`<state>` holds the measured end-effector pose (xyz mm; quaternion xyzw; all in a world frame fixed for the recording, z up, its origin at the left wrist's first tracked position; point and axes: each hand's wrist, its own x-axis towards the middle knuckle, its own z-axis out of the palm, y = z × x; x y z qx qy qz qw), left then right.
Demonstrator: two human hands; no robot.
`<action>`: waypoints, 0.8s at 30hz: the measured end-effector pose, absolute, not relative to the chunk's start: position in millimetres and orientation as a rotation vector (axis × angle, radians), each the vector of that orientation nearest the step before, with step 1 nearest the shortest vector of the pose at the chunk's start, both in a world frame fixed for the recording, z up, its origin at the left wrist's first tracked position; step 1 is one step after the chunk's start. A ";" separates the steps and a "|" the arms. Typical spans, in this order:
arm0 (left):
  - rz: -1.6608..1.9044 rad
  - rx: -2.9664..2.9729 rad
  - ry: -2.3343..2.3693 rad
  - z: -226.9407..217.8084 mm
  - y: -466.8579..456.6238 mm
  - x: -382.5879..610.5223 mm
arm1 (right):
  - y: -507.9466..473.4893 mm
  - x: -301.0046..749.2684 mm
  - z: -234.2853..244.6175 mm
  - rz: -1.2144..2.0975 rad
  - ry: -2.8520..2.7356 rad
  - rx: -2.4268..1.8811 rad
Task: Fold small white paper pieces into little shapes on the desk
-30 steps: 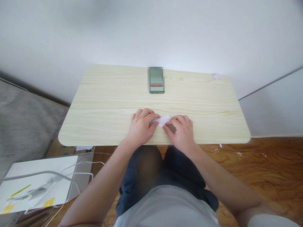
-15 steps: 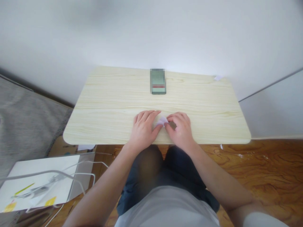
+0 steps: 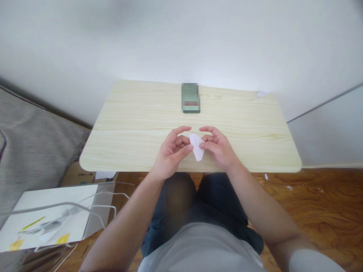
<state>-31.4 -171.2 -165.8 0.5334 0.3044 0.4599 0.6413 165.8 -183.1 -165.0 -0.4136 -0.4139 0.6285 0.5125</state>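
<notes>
A small folded piece of white paper [image 3: 197, 152] is held up between both hands, over the front part of the pale wooden table [image 3: 136, 124]. My left hand [image 3: 173, 153] pinches its left side between thumb and fingers, with the index finger lifted off. On the other side, my right hand [image 3: 219, 146] grips the paper's right part with the thumb on top, its index finger also raised. Creases run across the paper, and its lower end tapers downward.
A dark phone-like device [image 3: 191, 98], its screen blurred, lies at the table's back edge. Another white paper piece [image 3: 262, 93] rests in the far right corner. Lower left stands a white box [image 3: 56, 215] with cables [image 3: 70, 204] across it. Paper scraps dot the wooden floor [image 3: 312, 211].
The paper has come up from near the tabletop and now shows more of its face, turned to point downward. Both hands have rolled outward, with their index fingers raised.
</notes>
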 end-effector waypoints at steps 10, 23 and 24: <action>1.119 1.239 0.597 -160.2 -174.1 -29.7 | -194.2 160.5 -160.8 1.773 -0.771 -0.875; 1.078 1.249 0.600 -161.4 -172.0 -33.4 | -198.6 153.8 -157.2 1.761 -0.751 -0.852; 1.064 1.275 0.607 -162.0 -171.2 -35.8 | -197.7 154.6 -156.5 1.749 -0.791 -0.868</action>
